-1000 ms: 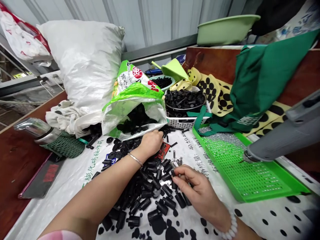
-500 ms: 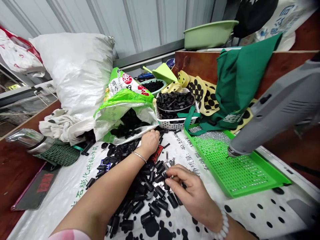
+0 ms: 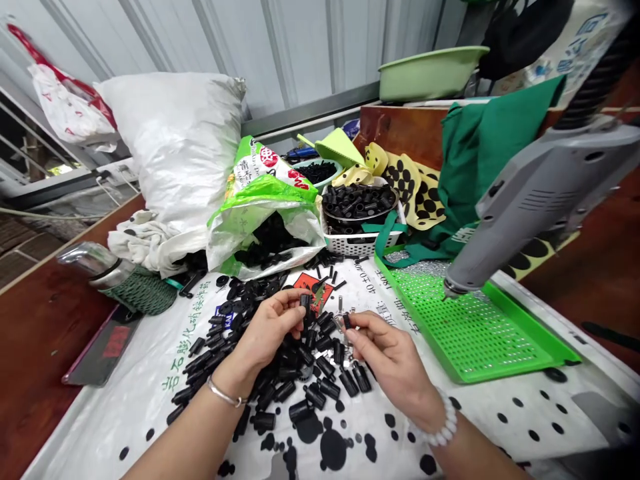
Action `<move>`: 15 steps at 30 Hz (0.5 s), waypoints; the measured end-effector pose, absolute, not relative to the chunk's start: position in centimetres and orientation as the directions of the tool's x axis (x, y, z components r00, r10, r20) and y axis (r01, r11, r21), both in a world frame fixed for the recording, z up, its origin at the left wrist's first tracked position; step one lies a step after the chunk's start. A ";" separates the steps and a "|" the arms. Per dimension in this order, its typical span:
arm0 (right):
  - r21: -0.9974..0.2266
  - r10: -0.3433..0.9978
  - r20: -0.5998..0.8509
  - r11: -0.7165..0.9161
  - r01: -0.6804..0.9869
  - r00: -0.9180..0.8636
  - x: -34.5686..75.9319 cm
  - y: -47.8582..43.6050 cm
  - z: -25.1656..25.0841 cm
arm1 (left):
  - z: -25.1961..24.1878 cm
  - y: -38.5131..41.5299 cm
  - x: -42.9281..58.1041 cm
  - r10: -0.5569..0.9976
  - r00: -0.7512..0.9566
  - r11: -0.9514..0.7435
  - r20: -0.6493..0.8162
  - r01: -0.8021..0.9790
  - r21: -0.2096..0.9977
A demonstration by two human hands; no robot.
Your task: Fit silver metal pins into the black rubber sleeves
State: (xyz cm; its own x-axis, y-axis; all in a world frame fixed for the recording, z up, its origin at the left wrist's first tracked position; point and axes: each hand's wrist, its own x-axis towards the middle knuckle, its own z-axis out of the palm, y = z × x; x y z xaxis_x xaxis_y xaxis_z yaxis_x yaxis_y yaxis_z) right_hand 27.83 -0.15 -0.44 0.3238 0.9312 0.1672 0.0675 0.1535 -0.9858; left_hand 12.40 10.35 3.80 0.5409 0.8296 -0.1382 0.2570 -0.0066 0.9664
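Note:
My left hand [image 3: 273, 327] is closed on a black cylindrical part [image 3: 305, 304], held upright between thumb and fingers. To its right, my right hand [image 3: 387, 353] pinches a small black piece [image 3: 347, 321] at the fingertips, with a thin metal bit beside it. The two held pieces are apart. Below and between the hands lies a pile of black cylindrical parts [image 3: 287, 373] on the white printed sheet [image 3: 165, 413]. Small metal clips [image 3: 341, 305] lie near my right fingertips.
An open green-and-white bag [image 3: 220, 243] of black parts and a white basket [image 3: 357, 245] stand behind. At right, a grey electric screwdriver [image 3: 520, 207] hangs over a green perforated tray [image 3: 480, 333]. A flask [image 3: 135, 287] lies at left.
My left hand has drawn back from near the bag's mouth toward my right hand and now holds a black cylinder upright. The camera view has shifted slightly left.

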 end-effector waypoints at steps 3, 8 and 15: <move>-0.990 0.944 0.136 0.121 0.067 0.301 27.4 -0.1 -0.9 | 3.6 8.4 11.7 0.797 0.558 0.298 -0.233 -0.027 0.954; -0.922 0.929 0.322 0.264 0.284 0.183 26.5 -0.3 -0.7 | 2.8 6.9 10.8 0.763 0.596 0.446 -0.250 -0.206 0.871; -0.787 0.855 0.503 0.395 0.474 0.124 25.3 -0.6 0.6 | 2.2 6.3 9.6 0.726 0.635 0.532 -0.264 -0.276 0.801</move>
